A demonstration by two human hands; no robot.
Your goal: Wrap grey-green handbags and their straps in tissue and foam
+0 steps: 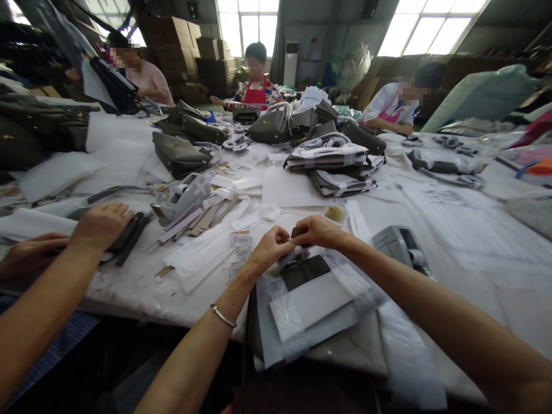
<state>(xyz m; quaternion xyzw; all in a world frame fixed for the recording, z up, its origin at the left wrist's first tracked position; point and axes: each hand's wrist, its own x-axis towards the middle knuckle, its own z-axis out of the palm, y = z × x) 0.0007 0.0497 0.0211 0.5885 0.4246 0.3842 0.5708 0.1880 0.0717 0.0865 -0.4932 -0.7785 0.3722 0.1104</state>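
My left hand (269, 248) and my right hand (317, 231) meet above a dark handbag (307, 270) partly wrapped in white foam sheet (310, 305) and clear plastic. Both hands are closed in a pinch on a small dark piece (297, 233) at the bag's top edge. The bag lies flat at the table's near edge, right in front of me. A silver bracelet (223, 316) circles my left wrist.
A neighbour's two hands (101, 224) press on a dark strap at my left. Tape dispensers (183, 195) (399, 244), a small dish (335, 214), paper strips and stacked grey bags (332, 161) cover the white table (452, 230). Three people sit at the far side.
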